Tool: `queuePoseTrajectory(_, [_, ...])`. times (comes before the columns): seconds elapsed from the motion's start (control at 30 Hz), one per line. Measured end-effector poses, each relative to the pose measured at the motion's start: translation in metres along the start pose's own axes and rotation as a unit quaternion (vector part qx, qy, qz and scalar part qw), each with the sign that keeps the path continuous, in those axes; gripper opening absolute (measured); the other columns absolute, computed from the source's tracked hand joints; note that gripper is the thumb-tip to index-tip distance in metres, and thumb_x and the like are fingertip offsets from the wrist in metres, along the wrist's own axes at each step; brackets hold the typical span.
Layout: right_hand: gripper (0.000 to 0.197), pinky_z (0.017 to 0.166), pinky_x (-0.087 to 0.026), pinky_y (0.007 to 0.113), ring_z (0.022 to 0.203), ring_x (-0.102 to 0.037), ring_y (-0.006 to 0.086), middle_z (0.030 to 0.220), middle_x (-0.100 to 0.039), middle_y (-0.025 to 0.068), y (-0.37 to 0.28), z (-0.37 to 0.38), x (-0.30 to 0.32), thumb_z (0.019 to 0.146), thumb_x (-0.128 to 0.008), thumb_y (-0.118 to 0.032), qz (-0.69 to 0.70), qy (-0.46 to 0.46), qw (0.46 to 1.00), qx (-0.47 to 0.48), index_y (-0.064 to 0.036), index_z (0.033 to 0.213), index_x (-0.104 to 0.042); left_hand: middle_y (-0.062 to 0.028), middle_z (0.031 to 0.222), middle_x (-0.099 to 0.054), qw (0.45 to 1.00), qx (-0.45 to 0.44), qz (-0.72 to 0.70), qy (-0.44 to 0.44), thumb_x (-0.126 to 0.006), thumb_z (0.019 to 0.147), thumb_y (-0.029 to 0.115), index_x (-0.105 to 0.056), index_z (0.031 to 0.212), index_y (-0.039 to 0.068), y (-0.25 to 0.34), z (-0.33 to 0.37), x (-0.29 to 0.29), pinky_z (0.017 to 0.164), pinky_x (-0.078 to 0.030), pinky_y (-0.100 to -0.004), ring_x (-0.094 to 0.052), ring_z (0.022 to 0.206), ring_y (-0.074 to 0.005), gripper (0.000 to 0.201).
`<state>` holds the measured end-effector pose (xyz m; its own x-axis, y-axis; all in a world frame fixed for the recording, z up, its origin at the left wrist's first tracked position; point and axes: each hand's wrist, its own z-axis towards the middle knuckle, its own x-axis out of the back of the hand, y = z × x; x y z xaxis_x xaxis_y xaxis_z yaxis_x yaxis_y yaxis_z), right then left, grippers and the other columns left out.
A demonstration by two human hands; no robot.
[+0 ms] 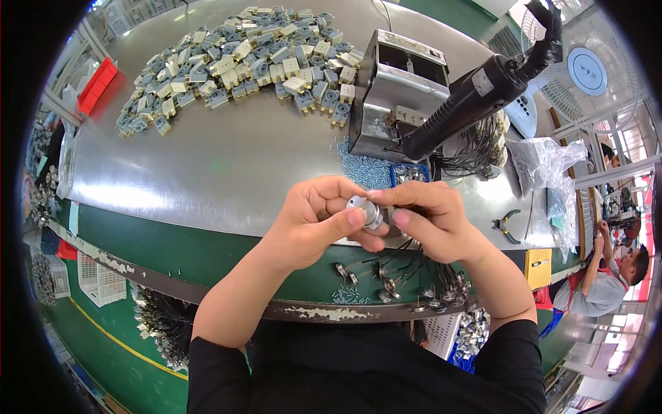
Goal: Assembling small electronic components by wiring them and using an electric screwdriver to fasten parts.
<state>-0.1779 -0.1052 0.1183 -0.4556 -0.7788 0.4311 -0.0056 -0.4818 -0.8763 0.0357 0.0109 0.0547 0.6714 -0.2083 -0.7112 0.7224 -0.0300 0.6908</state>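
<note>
While the steel-topped workbench (193, 159) fills most of the view, its biggest load is the heap of grey-and-cream blocks (241, 62) at the far side; finished or waiting, can't tell. Right of it stands a metal fixture (376, 114), with a black powered driver (462, 103) slanting across its front; neither hand on them. Progress, as judged: mid-piece, one unit being handled, plenty of parts lying loose.

Forearms come up from the near edge and angle inward, elbows wide. Left hand (310, 224): palm turned in, thumb forward, fingers curled behind. Right hand (431, 217): index extended left, thumb below it, other fingers mostly hidden.

Blue tray (393, 176) sits just beyond the right hand. Round metal part (370, 210) is between the hands, over the bench's near side: left thumb and fingers grip it, right index touches its upper edge; right thumb contact unclear, can't confirm a pinch. Black-wired round pieces (389, 283) lie on the green strip below. Smallest: bluish screws (369, 170) piled left of the tray.
</note>
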Motion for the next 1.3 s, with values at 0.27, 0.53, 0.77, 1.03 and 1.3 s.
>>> queuePoseTrajectory(0.27, [0.056, 0.067, -0.039, 0.028, 0.072, -0.046, 0.0104, 0.084, -0.06, 0.0049, -0.001, -0.001, -0.013, 0.097, -0.056, -0.002, 0.004, 0.0, 0.998, -0.061, 0.0055, 0.152, -0.057, -0.0198, 0.109, -0.08, 0.957, -0.074, 0.233, 0.158, -0.067, 0.108, 0.004, -0.061, 0.127, -0.007, -0.007, 0.003, -0.021, 0.087, -0.066, -0.0335, -0.081, 0.098, -0.0241, 0.024])
queuePoseTrajectory(0.53, [0.047, 0.085, -0.054, 0.029, 0.088, -0.068, 0.0122, 0.091, -0.071, 0.0107, 0.024, 0.0, -0.019, 0.103, -0.057, -0.002, 0.103, 0.029, 0.994, -0.019, 0.0039, 0.15, -0.06, -0.0225, 0.112, -0.078, 0.939, -0.134, 0.271, 0.165, -0.064, 0.109, 0.003, -0.059, 0.129, -0.009, -0.011, 0.005, -0.018, 0.09, -0.067, -0.0366, -0.08, 0.103, -0.026, 0.023])
queuePoseTrajectory(0.77, [0.043, 0.087, -0.053, 0.028, 0.098, -0.067, 0.0107, 0.117, -0.077, 0.0099, 0.002, 0.011, -0.006, 0.107, -0.057, -0.004, 0.089, 0.022, 0.992, -0.081, 0.0028, 0.149, -0.064, -0.0168, 0.113, -0.078, 0.981, -0.126, 0.096, 0.11, -0.067, 0.108, 0.004, -0.062, 0.128, -0.009, -0.011, 0.01, -0.002, 0.096, -0.065, -0.0361, -0.079, 0.104, -0.0249, 0.024])
queuePoseTrajectory(1.03, [0.04, 0.068, -0.05, 0.028, 0.073, -0.063, 0.011, 0.089, -0.073, 0.0038, 0.007, -0.002, -0.005, 0.106, -0.064, -0.007, -0.021, 0.047, 0.996, -0.067, 0.0005, 0.146, -0.067, -0.0164, 0.1, -0.078, 0.987, 0.002, 0.15, 0.055, -0.056, 0.117, 0.027, -0.066, 0.12, -0.006, -0.015, 0.011, 0.005, 0.075, -0.062, -0.0337, -0.078, 0.085, -0.0228, 0.035])
queuePoseTrajectory(1.3, [0.039, 0.079, -0.059, 0.033, 0.085, -0.079, 0.0283, 0.103, -0.079, 0.0219, -0.009, -0.001, 0.01, 0.103, -0.065, -0.001, -0.072, -0.034, 0.996, -0.03, 0.0039, 0.142, -0.068, -0.0107, 0.082, -0.071, 0.993, 0.037, 0.103, -0.036, -0.052, 0.118, 0.034, -0.065, 0.111, -0.004, -0.008, 0.006, 0.011, 0.064, -0.054, -0.0299, -0.068, 0.068, -0.0177, 0.04])
